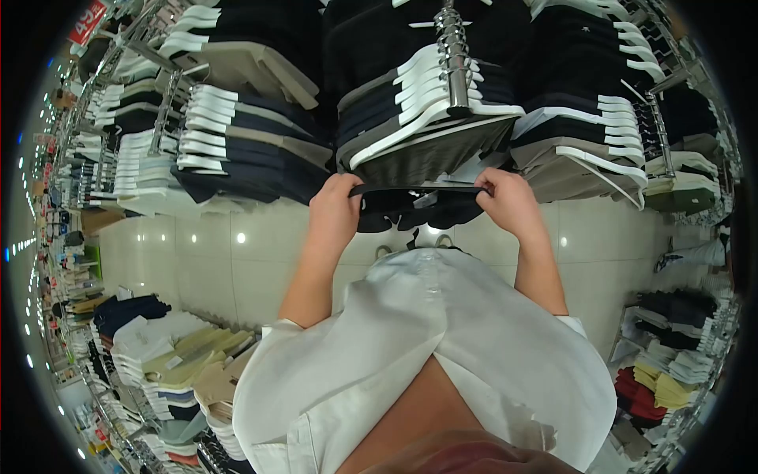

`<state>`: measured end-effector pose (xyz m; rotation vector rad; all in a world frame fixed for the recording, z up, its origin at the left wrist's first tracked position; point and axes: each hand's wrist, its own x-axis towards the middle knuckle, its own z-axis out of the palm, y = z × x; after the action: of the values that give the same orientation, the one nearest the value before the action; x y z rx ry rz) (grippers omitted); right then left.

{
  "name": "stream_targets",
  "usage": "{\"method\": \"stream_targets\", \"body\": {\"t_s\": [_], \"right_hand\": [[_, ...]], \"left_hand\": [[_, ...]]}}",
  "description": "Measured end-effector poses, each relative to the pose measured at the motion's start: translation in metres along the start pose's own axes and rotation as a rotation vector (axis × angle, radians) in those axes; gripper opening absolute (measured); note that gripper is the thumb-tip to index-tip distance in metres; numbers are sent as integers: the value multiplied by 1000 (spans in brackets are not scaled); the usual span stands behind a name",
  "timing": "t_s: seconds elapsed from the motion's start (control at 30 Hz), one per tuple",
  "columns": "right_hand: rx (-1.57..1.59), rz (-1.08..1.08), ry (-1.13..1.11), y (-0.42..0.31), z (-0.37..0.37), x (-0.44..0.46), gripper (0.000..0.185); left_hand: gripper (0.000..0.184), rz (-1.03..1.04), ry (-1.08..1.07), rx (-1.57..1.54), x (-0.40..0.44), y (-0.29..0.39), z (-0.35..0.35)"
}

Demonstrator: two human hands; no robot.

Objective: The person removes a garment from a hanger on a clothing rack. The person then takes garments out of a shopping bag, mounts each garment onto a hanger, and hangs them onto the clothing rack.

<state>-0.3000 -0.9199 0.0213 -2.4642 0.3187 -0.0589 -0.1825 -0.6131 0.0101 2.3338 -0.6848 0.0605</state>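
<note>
Tautly, left hand (335, 207), right hand (509, 203) gripping black garment (454, 212) by its edge, rack (457, 88) just ahead, floor (213, 253) either side

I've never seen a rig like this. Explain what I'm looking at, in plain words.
There is no machine here, only a person's two bare hands. The one picture comes from a camera worn on the person's head, looking forward and down, so their white shirt fills the lower middle.

The left hand and right hand pinch opposite ends of the top edge of a black garment, holding it spread above a pale tiled floor.

Just beyond, a metal rail bears clothes on white hangers. At lower right are folded red and yellow clothes.
</note>
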Motion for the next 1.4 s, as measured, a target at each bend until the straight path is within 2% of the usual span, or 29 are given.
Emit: {"method": "stream_targets", "body": {"t_s": [0.07, 0.17, 0.2, 0.3, 0.4, 0.43, 0.5, 0.7, 0.83, 0.87, 1.0, 1.1, 1.13, 1.17, 1.33, 1.4], "right_hand": [[39, 35, 3, -1, 2, 2, 20], [102, 57, -77, -1, -2, 9, 23], [124, 59, -119, -1, -4, 11, 24], [329, -33, -127, 19, 7, 25, 30], [80, -311, 407, 26, 16, 51, 41], [29, -276, 388, 30, 14, 63, 55], [6, -325, 494, 30, 13, 84, 58], [-140, -298, 430, 40, 31, 114, 51], [-48, -356, 377, 45, 42, 121, 40], [78, -396, 381, 47, 45, 120, 34], [329, -175, 160, 46, 44, 111, 37], [548, -133, 135, 63, 54, 111, 38], [729, -116, 89, 62, 50, 106, 38], [681, -68, 68, 60, 43, 99, 37], [876, 18, 35, 95, 48, 55, 37], [860, 8, 30, 98, 40, 32, 33]], "left_hand": [[15, 5, 154, 46, -4, -5, 8], [12, -269, 153, -398, -10, -7, 23], [12, -306, 130, -519, -11, -4, 23], [16, -261, 266, -853, -16, -5, 38], [18, -191, 276, -838, -21, -8, 41], [18, -134, 296, -771, -21, -9, 40], [20, -25, 336, -632, -21, -9, 36], [23, 52, 396, -388, -24, 4, 12], [24, 53, 453, -266, -25, 1, -1], [24, 37, 458, -256, -25, -1, -4], [20, -13, 504, -203, -19, -5, -20], [17, -57, 536, -154, -13, -7, -32], [17, -67, 544, -173, -10, -9, -34], [17, -75, 552, -193, -8, -12, -36], [15, -216, 497, -83, -1, -24, -40], [15, -234, 479, -51, 2, -28, -41]]}}
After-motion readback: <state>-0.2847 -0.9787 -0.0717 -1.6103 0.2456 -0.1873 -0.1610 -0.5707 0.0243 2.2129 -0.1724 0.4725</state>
